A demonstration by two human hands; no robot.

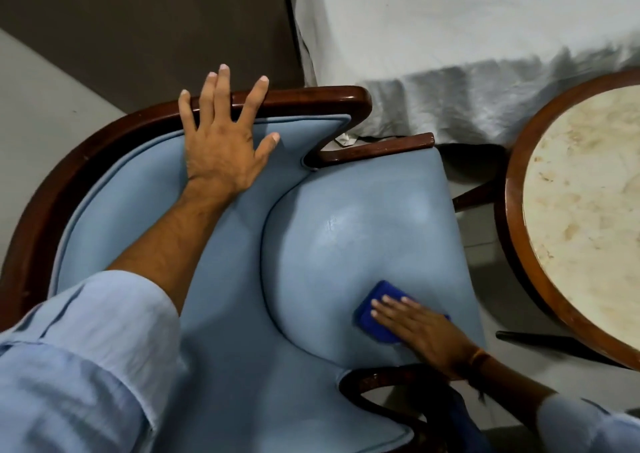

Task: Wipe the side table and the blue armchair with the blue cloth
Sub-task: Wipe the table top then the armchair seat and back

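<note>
Left hand point(221, 141) braced flat, fingers spread, on blue armchair point(363, 231) backrest; blue cloth point(377, 309) pressed flat under right hand point(415, 328) on seat; armchair wiping judged underway, side table point(585, 210) status indeterminable.

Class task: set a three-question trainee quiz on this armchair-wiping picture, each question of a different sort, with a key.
1. True or false: the blue cloth lies on the side table.
2. Which hand presses the cloth? A) left hand B) right hand C) neither
3. Fill in: the left hand rests flat on the armchair's ______, fingers reaching its wooden frame.

Key
1. False: it lies on the seat cushion.
2. B
3. Backrest
</note>
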